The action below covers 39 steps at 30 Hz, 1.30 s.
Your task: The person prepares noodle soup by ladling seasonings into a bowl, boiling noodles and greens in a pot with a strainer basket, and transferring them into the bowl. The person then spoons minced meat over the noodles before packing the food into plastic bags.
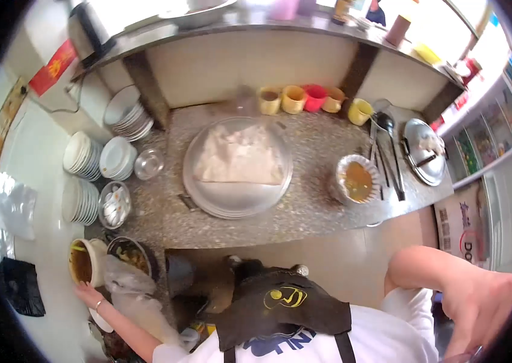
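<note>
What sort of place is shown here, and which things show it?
Probably the kitchen of an eatery: there are several stacks of plates, long-handled utensils on the counter, and a pale pot of brownish food at the person's left hand.

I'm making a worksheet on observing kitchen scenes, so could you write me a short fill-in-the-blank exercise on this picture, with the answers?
1. The person's ____ hand is at the cream pot.
2. Among the yellowish cups, one is plainly ____.
3. The metal tray under the pale sheet has a ____ outline.
4. The emblem on the dark apron is ____.

Missing words: left; red; round; yellow.
</note>
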Motion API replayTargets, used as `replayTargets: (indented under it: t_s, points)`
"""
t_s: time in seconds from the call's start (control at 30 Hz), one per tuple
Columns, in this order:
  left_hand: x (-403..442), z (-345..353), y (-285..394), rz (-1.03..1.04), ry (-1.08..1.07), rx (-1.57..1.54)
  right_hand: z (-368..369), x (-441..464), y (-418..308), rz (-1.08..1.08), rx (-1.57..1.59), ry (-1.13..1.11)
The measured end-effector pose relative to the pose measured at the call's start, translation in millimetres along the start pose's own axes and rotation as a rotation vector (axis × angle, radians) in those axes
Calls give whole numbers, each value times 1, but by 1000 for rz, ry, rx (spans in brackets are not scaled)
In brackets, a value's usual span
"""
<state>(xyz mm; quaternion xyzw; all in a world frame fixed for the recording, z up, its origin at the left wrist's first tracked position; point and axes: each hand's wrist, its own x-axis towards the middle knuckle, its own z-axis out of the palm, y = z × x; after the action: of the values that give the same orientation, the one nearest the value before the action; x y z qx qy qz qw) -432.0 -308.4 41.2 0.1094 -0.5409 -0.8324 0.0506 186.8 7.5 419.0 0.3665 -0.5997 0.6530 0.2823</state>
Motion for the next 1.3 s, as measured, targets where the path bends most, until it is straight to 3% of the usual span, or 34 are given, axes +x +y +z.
replayTargets:
  t_s: [0.03,0.17,0.33,0.37,0.47,0.53,0.6,0.67,0.73,0.8,0.87,0.93,1.0,1.1,1.17,1.3]
  points:
    - [-66,45,20,48,-15,15,11,-16,-25,26,22,66]
    - [-219,112,0,-17,-357,-80,47,-80,-123,85,64,250]
    - [-362,174,-85,-376,-665,-176,92,-153,-220,59,13,355]
    - [-392,188,-96,-446,-750,-155,103,-164,-225,-50,-150,418]
    - [-509,234,-99,-550,-949,-21,95,-200,-259,-148,-332,322]
    - [-575,262,-103,-570,-1038,9,96,-233,-280,-220,-292,517]
    - [-621,284,-121,-593,-1115,53,85,-283,-311,103,-430,580]
    - [-655,305,-145,-623,-1313,44,56,-341,-311,-11,-518,750]
    - [-716,321,-145,-637,-1265,61,33,-401,-304,-39,-631,1113]
    - [-755,341,-164,-611,-1406,101,6,-456,-301,113,-673,1497]
    - [-811,354,-178,-592,-1406,143,-20,-528,-291,552,-847,1864]
    - [-854,364,-195,-652,-1507,117,-38,-578,-283,1075,-966,1888]
    - [-900,366,-216,-675,-1566,198,-48,-635,-276,1249,-929,1781]
    - [-973,353,-224,-786,-1736,388,-76,-672,-299,1127,-863,1922]
    - [-1010,338,-241,-860,-1911,443,-106,-693,-330,1190,-964,1948]
    - [-1066,295,-290,-683,-2180,576,-206,-743,-387,1223,-1280,1868]
